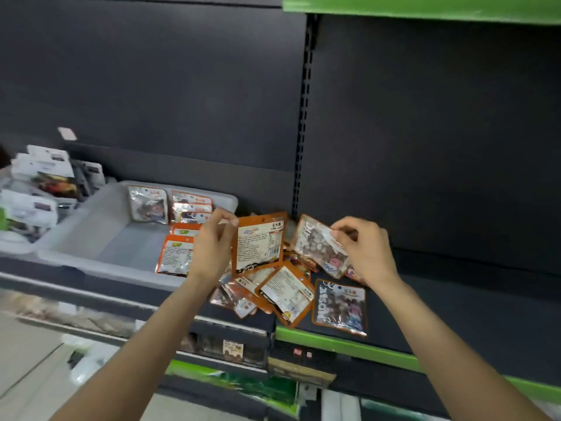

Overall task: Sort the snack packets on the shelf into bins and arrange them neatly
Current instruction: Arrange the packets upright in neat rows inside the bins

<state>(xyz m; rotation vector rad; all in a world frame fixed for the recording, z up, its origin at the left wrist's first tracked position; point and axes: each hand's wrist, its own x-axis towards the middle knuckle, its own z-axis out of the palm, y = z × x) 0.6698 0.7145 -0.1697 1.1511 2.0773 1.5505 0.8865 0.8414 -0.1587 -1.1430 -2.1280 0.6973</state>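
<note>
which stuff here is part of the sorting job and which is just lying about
Part of the job:
- left hand pinching an orange packet
- right hand pinching a clear-front packet
- loose pile of packets on the shelf
- grey bin with packets inside

Just lying about:
- white packs at far left
- price tags below
</note>
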